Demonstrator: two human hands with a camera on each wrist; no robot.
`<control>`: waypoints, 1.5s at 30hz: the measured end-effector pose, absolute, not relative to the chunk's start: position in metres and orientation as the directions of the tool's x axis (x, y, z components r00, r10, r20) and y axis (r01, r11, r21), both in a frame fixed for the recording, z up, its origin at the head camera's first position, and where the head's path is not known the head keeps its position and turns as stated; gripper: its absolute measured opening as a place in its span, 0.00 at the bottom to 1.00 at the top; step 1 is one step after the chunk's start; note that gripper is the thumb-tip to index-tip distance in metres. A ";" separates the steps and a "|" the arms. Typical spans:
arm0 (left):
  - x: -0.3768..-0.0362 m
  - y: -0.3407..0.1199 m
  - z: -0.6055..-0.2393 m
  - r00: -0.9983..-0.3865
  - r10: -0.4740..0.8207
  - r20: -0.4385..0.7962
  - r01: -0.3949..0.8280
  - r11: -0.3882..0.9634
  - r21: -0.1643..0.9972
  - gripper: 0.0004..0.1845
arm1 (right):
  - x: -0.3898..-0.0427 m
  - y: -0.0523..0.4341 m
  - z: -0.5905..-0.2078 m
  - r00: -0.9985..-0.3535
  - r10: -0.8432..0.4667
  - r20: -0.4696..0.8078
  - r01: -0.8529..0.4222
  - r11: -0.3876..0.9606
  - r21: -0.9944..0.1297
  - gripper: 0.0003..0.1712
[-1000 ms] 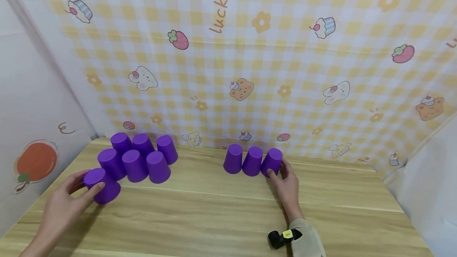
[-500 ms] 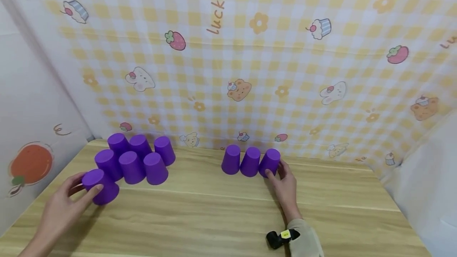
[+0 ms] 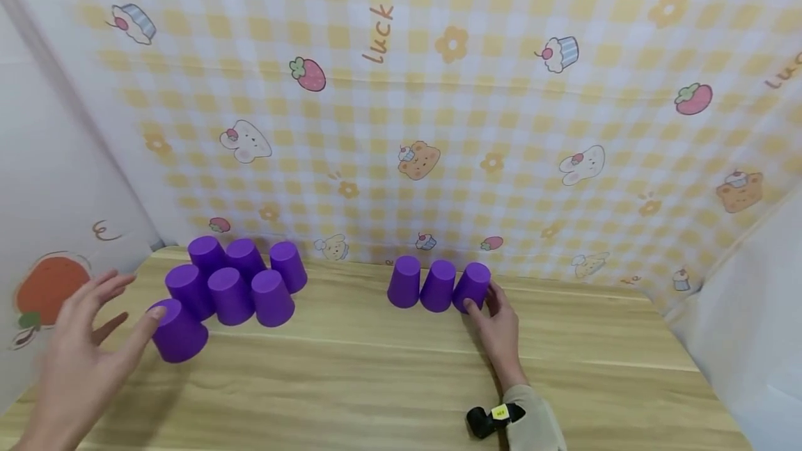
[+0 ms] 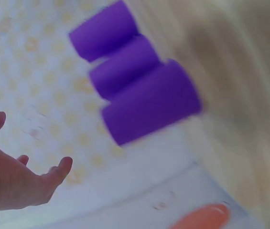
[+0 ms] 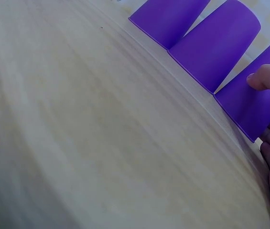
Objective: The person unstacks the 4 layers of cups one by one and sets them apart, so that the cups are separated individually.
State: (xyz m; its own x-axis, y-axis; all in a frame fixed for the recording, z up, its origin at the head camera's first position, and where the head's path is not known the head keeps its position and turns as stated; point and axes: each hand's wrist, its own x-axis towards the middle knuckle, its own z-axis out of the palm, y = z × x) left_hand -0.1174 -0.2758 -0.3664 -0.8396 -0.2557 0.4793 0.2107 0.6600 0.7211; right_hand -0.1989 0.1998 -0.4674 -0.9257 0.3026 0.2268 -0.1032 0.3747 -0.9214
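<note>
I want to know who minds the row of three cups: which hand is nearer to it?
Right. The right hand grips the row's end cup; the left hand is far off by the lone cup.

The near-left purple cup (image 3: 178,334) stands upside down on the tabletop (image 3: 388,381), wide rim down, alone in front of a cluster of six purple cups (image 3: 241,277) that stand inverted in two rows of three. The left hand's (image 3: 78,350) thumb tip seems to touch its top edge. To the right, the end cup (image 3: 471,287) closes a tight row of three inverted purple cups, touching its neighbour (image 3: 437,285), with the right hand's (image 3: 498,329) thumb and fingers on its sides.
</note>
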 end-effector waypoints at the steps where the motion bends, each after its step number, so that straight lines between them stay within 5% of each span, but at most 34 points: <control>1: -0.118 -0.270 -0.363 -0.844 -0.236 0.482 0.233 0.648 0.725 0.31 | -0.199 0.200 -0.466 -0.926 0.300 0.229 -0.109 0.369 -0.923 0.35; 9: -0.128 -0.219 -0.341 -0.792 -0.045 0.609 0.482 0.566 0.669 0.29 | -0.204 0.202 -0.479 -0.927 0.306 0.219 -0.104 0.349 -0.931 0.35; 14: -0.138 -0.190 -0.340 -0.800 0.011 0.599 0.521 0.509 0.686 0.25 | -0.201 0.203 -0.479 -0.925 0.306 0.227 -0.097 0.387 -0.917 0.34; 31: -0.191 -0.091 -0.377 -0.932 0.182 0.312 0.359 0.362 0.860 0.25 | -0.203 0.204 -0.482 -0.915 0.322 0.242 -0.097 0.406 -0.909 0.32; 45: -0.234 -0.036 -0.409 -0.936 0.214 0.281 0.347 0.404 0.847 0.32 | -0.199 0.202 -0.467 -0.928 0.313 0.203 -0.090 0.341 -0.936 0.32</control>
State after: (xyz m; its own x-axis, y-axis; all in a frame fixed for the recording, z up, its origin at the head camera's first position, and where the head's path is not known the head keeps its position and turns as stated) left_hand -0.2340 -0.0363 -0.4094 -0.9356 0.2140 0.2809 0.3466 0.4040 0.8465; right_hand -0.1990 0.2024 -0.4667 -0.9278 0.3130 0.2031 -0.0896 0.3415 -0.9356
